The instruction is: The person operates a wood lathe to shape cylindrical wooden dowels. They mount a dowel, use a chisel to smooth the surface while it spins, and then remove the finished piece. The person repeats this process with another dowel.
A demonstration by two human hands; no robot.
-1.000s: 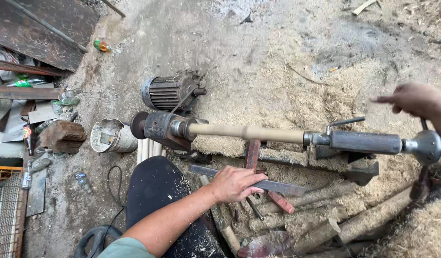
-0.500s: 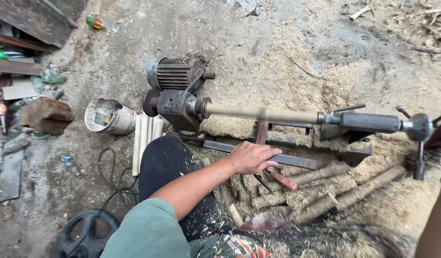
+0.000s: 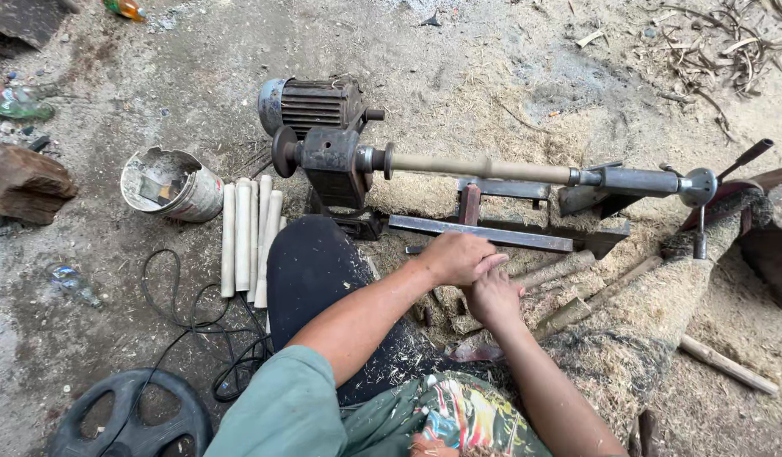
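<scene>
Below the flat steel tool-rest bar, among rough brown wooden sticks on the sawdust floor, my left hand overlaps my right hand; fingers curled downward, grasp indeterminate. The pale wooden spindle sits mounted in the lathe beyond.

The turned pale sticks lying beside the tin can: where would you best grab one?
Grip an outer one of the pale sticks at its middle, from above. They lie flat and parallel on the ground, touching, so only the tops and the outer sides are free.

pale tan spindle on grey-rust lathe; whitish turned sticks; green sleeve; black knee.
</scene>
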